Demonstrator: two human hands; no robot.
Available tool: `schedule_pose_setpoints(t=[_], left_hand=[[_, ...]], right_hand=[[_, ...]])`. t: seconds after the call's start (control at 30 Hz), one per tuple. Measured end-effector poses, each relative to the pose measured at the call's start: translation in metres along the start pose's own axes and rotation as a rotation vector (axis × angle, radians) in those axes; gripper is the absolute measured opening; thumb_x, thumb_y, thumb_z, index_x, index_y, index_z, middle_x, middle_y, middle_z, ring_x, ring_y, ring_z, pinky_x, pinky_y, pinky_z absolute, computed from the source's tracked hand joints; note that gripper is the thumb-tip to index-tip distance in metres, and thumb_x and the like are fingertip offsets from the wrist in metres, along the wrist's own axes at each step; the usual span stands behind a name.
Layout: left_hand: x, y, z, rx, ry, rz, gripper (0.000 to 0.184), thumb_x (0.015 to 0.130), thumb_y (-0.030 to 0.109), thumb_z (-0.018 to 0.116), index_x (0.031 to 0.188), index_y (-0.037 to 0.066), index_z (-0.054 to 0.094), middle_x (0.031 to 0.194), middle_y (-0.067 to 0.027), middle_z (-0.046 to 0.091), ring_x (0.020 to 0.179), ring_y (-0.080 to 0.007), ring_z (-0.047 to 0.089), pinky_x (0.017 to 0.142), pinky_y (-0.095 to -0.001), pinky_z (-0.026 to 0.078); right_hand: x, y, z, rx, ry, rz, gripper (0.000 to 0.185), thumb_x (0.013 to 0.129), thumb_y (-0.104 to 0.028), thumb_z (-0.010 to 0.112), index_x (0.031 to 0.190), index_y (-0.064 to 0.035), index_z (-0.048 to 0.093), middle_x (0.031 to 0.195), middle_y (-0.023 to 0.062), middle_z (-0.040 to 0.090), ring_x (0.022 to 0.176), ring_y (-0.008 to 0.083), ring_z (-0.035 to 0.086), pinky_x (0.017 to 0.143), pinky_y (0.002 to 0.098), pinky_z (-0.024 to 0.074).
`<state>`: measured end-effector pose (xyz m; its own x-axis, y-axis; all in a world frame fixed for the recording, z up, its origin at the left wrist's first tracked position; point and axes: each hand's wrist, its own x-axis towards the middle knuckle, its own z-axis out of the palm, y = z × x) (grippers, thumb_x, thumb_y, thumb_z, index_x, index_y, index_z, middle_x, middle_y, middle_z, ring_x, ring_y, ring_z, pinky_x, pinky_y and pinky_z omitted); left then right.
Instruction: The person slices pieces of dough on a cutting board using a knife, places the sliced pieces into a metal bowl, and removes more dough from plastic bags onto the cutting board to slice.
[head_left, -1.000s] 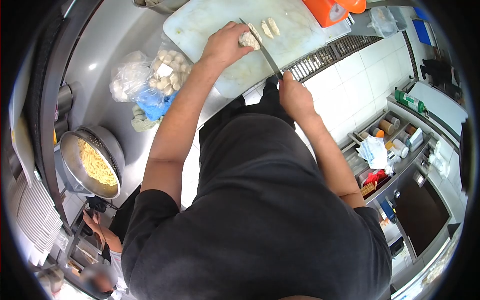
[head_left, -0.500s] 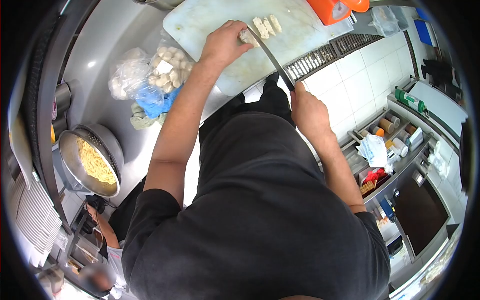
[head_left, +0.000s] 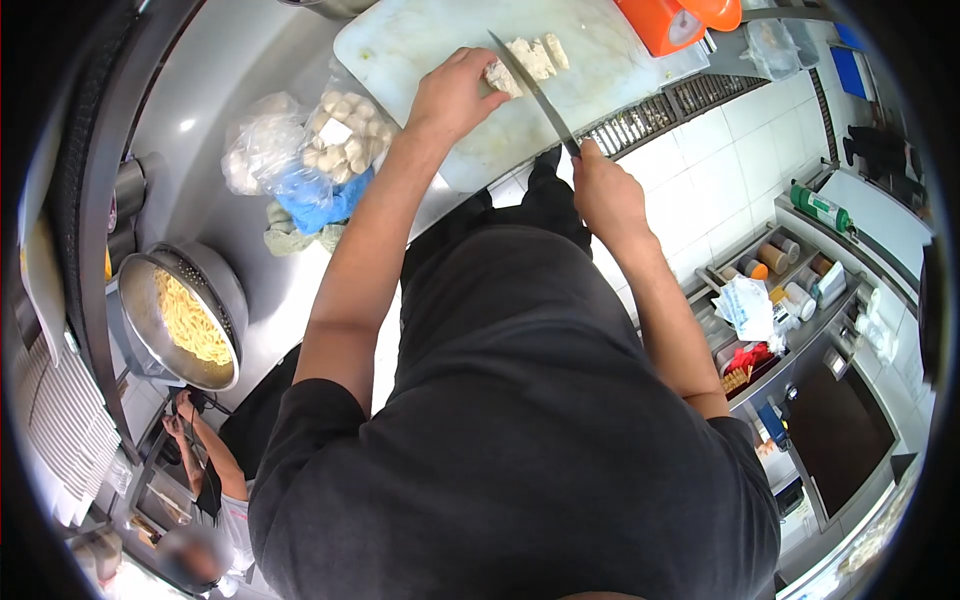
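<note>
On the white cutting board (head_left: 430,35), the fingertips of my left hand (head_left: 455,97) hold a pale, crumbly-looking block of food (head_left: 504,80); I cannot make out its kind. My right hand (head_left: 608,195) is closed around the handle of a long kitchen knife (head_left: 540,98). Its blade points away from me and crosses the board just right of my left fingertips. Several pale slices (head_left: 533,58) lie on the blade's right side, and the outermost slice (head_left: 557,51) stands slightly apart. Whether the edge touches the food is unclear.
Left of the board are bags of round pale pieces (head_left: 345,130), a blue cloth (head_left: 320,200) and a metal bowl of noodles (head_left: 195,325). An orange scale-like object (head_left: 660,25) sits at the board's far right. A co-worker (head_left: 225,500) is at lower left; a drawer of bottles (head_left: 770,280) is at right.
My right hand and the knife have shifted forward, the blade tip now reaching past the block. The slices sit closer together. Both of the co-worker's hands now show.
</note>
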<state>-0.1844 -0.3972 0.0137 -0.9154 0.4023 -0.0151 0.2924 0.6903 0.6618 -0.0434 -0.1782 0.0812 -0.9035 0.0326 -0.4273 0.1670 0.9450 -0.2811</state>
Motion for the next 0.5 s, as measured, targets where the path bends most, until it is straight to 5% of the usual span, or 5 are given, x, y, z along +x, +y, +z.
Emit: schedule_pose_setpoints(t=[0.5], left_hand=[[-0.004, -0.006, 0.009, -0.014, 0.081, 0.022, 0.043, 0.084, 0.023, 0.09, 0.118, 0.007, 0.069, 0.114, -0.0087, 0.073, 0.103, -0.0254, 0.075, 0.091, -0.0396, 0.061]], right_hand=[[-0.023, 0.0, 0.016, 0.034, -0.088, 0.053, 0.022, 0.111, -0.025, 0.053, 0.112, -0.003, 0.054, 0.085, 0.026, 0.074, 0.084, 0.0488, 0.073, 0.075, 0.0602, 0.0568]])
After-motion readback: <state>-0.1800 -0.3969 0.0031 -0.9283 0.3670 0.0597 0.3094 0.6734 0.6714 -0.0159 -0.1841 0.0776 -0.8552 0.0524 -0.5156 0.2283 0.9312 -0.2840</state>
